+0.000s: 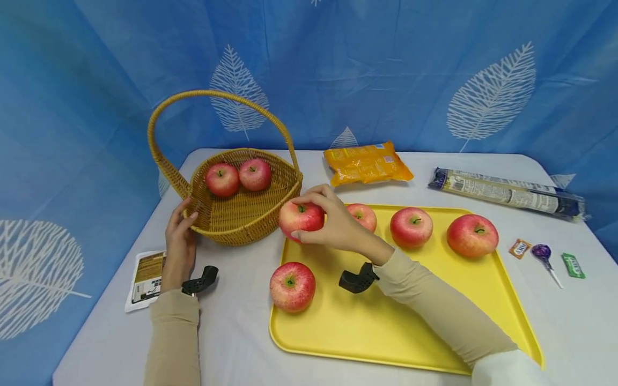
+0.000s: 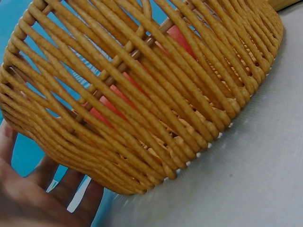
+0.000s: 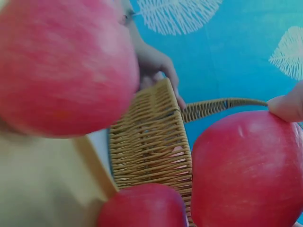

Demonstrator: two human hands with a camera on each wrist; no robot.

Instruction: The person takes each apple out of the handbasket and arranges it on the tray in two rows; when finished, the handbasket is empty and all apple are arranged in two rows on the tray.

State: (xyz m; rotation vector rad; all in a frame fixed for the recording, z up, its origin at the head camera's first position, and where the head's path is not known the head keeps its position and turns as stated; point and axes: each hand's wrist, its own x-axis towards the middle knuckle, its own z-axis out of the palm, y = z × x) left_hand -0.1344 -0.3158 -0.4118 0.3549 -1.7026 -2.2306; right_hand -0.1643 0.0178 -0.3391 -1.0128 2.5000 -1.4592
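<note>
A wicker basket [image 1: 246, 222] with a tall arched handle stands at the back left, two red apples [image 1: 222, 179] inside. My left hand [image 1: 181, 230] holds its left end, thumb on the near side; in the left wrist view its fingers [image 2: 71, 189] lie at the woven wall. My right hand [image 1: 330, 220] grips another red apple [image 1: 294, 217] between thumb and fingers, beside the basket's right rim and over the back left corner of the yellow tray [image 1: 386, 343]. On the tray, an apple [image 1: 292, 287] sits at the near left and several more along the back, one partly hidden by the right hand.
An orange packet [image 1: 367, 163] lies behind the tray, and a long dark-ended package [image 1: 507, 193] at the back right. Right of the tray are a lollipop [image 1: 542, 254] and small orange and green sweets [image 1: 573, 265]. A printed card [image 1: 147, 279] lies beside the left forearm.
</note>
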